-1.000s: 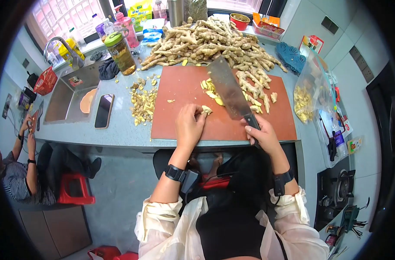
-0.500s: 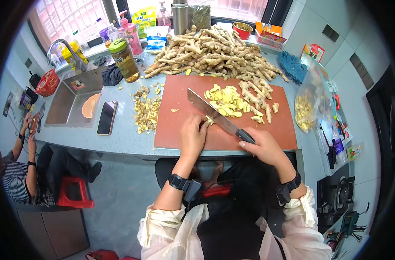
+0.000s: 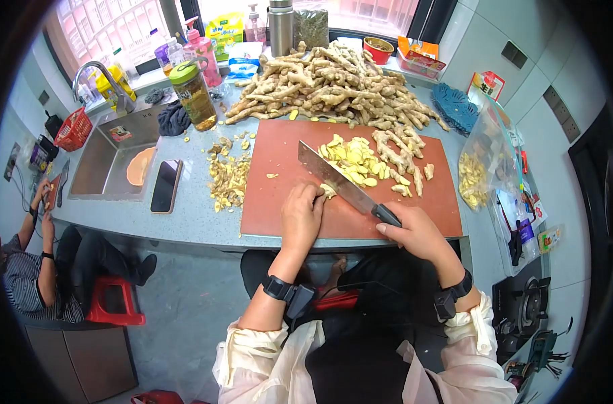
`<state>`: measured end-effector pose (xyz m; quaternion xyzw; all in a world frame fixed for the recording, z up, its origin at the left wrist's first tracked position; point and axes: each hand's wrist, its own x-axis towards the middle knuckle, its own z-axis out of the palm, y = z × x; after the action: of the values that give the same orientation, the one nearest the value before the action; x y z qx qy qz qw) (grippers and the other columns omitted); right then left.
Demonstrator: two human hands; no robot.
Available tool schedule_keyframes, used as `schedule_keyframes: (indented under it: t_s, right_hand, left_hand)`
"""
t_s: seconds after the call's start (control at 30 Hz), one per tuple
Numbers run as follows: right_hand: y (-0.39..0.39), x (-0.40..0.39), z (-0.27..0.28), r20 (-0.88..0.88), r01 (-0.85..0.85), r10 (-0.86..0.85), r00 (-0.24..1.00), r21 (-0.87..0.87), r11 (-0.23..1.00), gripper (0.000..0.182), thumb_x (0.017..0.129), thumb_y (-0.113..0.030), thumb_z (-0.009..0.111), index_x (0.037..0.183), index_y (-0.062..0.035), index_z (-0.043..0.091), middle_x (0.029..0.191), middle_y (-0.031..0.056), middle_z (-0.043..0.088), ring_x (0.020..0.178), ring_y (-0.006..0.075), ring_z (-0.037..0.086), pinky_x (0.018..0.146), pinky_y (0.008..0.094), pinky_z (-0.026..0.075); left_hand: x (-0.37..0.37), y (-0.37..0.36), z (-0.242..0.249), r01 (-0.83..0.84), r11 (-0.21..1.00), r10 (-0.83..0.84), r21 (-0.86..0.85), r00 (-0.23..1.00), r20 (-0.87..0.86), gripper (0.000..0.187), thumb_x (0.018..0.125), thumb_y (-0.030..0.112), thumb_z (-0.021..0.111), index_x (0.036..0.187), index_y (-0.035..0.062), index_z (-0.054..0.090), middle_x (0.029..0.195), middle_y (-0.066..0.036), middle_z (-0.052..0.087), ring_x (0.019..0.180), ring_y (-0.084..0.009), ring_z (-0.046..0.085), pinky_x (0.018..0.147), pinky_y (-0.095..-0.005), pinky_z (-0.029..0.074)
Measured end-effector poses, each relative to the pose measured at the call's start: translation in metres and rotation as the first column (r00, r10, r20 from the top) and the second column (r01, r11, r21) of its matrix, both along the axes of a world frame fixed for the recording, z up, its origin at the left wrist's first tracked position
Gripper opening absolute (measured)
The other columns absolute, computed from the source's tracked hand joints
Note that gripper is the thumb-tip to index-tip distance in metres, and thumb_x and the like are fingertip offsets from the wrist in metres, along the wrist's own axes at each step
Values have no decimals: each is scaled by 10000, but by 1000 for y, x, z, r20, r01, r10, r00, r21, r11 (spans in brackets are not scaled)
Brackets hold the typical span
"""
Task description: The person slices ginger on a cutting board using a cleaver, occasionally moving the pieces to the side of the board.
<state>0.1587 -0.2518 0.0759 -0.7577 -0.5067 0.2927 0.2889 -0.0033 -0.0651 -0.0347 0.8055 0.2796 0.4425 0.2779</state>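
Note:
My right hand point(image 3: 411, 229) is wrapped round the black handle of a broad knife point(image 3: 339, 179), whose blade slants up and left over the reddish-brown cutting board point(image 3: 266, 151). Beside the blade, the bent fingers of my left hand point(image 3: 302, 214) hold a small ginger piece point(image 3: 329, 191) against the board. Yellow ginger slices point(image 3: 352, 160) lie just beyond the knife, with whole ginger roots point(image 3: 399, 151) to their right. A large ginger heap point(image 3: 333, 84) rises behind the board. Peel scraps point(image 3: 228, 176) are scattered on the counter to the board's left.
A phone point(image 3: 166, 186) lies beside the sink point(image 3: 104, 161). Behind it stands a green-lidded bottle point(image 3: 193, 97). At the right are a blue basket point(image 3: 454, 106) and a clear bag with slices point(image 3: 475, 178). Another person point(image 3: 37, 269) sits at far left.
The view has shifted slightly. Both hands remain in nearly the same place, and the knife blade still slants beside the small ginger piece.

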Motion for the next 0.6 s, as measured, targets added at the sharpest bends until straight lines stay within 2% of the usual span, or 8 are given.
schedule_keyframes:
  t_s: [0.27, 0.33, 0.47, 0.53, 0.6]
  right_hand:
    - [1, 2, 7, -14, -2, 2, 1000, -3, 1000, 296, 949, -276, 698, 1093, -21, 655, 838, 183, 681, 813, 376, 680, 746, 444, 507]
    - [2, 1, 7, -67, 6, -8, 998, -25, 1000, 282, 957, -267, 689, 1080, -16, 655, 834, 178, 679, 813, 369, 679, 747, 443, 506]
    - [4, 4, 5, -56, -1, -5, 998, -96, 995, 280, 964, -264, 687, 1082, -13, 645, 844, 188, 679, 832, 381, 679, 754, 451, 505]
    - [3, 10, -4, 9, -98, 98, 995, 11, 995, 201, 998, -179, 661, 1127, -26, 646, 817, 63, 657, 620, 153, 618, 563, 326, 516]
    - [4, 8, 1, 32, -112, 113, 993, -15, 994, 192, 1003, -174, 655, 1126, -28, 636, 836, 70, 662, 630, 158, 626, 562, 327, 521]
  left_hand:
    - [-1, -2, 4, -4, 1000, 4, 3, 1000, -18, 118, 849, 45, 767, 915, 4, 678, 936, -136, 680, 896, -360, 666, 778, -437, 529]
    - [-1, -1, 3, -1, 1000, 1, 5, 1000, -19, 118, 850, 44, 766, 916, 3, 677, 938, -136, 680, 896, -360, 665, 779, -437, 529]
    - [-2, -1, 3, 5, 1000, -5, 2, 1000, -14, 116, 853, 41, 763, 919, 2, 676, 947, -137, 682, 896, -361, 664, 783, -440, 530]
    - [-2, -1, 2, 13, 1000, -14, -12, 1000, -27, 107, 858, 42, 752, 928, 5, 680, 963, -139, 679, 923, -363, 658, 805, -448, 528]
    - [-1, -1, 2, 22, 999, -23, -24, 999, -39, 100, 863, 43, 741, 937, 9, 683, 979, -141, 676, 949, -364, 651, 826, -457, 527]
